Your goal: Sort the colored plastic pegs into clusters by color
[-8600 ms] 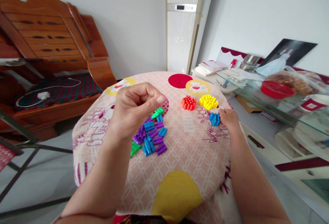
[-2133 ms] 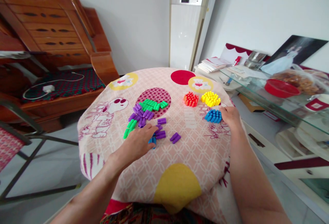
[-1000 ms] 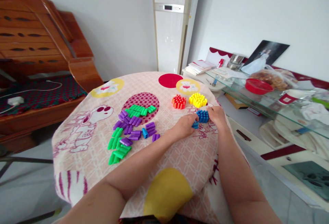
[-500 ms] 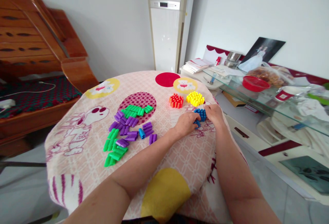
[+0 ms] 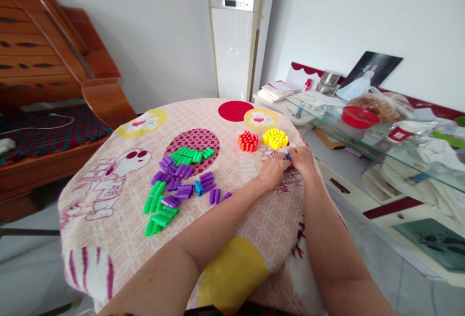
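A person's two bare hands work at the right side of a round table (image 5: 250, 219) covered in a pale pink patterned cloth. Between the hands is a tight cluster of small blue plastic pegs (image 5: 288, 157), mostly hidden by the fingers. The left hand (image 5: 274, 168), its arm reaching across the table, has its fingers curled together against the cluster's left side. The right hand (image 5: 302, 160) has its fingers bent in against the right side, so the cluster is held between both hands. The fingertips are partly covered; whether either hand pinches a single peg cannot be told.

Just beyond the hands stand two similar clusters, side by side: one of red-orange plastic pegs (image 5: 248, 142) and, to its right, one of bright yellow plastic pegs (image 5: 275, 139).

Well to the left, loose purple plastic tubes (image 5: 185, 171) lie scattered among rows of green plastic tubes (image 5: 189, 155). One short blue plastic tube (image 5: 198, 188) lies among the purple ones. Beyond the table are a carved reddish-brown wooden bench (image 5: 47, 59) at left and a glass shelf (image 5: 366, 146) bearing a round red plastic bowl (image 5: 360, 117) at right.
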`<state>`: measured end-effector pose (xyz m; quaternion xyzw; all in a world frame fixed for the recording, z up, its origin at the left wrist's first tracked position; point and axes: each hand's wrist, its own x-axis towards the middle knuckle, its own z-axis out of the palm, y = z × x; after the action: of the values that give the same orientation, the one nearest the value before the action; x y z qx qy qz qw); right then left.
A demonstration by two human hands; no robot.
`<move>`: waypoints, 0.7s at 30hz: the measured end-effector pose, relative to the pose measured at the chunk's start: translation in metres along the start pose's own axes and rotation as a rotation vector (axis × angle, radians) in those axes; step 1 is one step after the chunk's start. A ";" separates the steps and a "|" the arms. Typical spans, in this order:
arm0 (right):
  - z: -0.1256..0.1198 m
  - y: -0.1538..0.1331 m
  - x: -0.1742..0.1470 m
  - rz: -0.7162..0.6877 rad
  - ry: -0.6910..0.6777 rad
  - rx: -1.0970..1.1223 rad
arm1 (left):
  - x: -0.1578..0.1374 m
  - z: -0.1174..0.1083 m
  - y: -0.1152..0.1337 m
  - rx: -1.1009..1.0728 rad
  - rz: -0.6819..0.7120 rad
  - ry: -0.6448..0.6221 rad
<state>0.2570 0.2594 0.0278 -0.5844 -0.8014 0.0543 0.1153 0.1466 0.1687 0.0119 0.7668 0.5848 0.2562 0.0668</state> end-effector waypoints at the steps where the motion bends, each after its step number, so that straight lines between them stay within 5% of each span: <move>1: 0.000 0.000 0.000 0.002 0.000 0.001 | -0.001 0.000 0.000 0.005 -0.001 0.015; 6: 0.000 0.000 0.000 0.025 -0.024 0.057 | -0.021 -0.026 -0.006 -0.054 -0.001 0.138; 12: 0.000 0.000 0.002 0.049 -0.034 0.063 | -0.079 -0.100 -0.046 -0.063 -0.189 0.172; 16: -0.001 -0.001 0.002 0.046 -0.042 0.042 | -0.121 -0.137 -0.067 0.006 -0.342 0.105; 21: -0.003 -0.002 0.002 0.051 -0.062 0.011 | -0.155 -0.146 -0.070 0.064 -0.389 -0.095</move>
<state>0.2548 0.2605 0.0314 -0.6020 -0.7892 0.0798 0.0922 -0.0111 0.0173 0.0601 0.6524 0.7258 0.1834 0.1182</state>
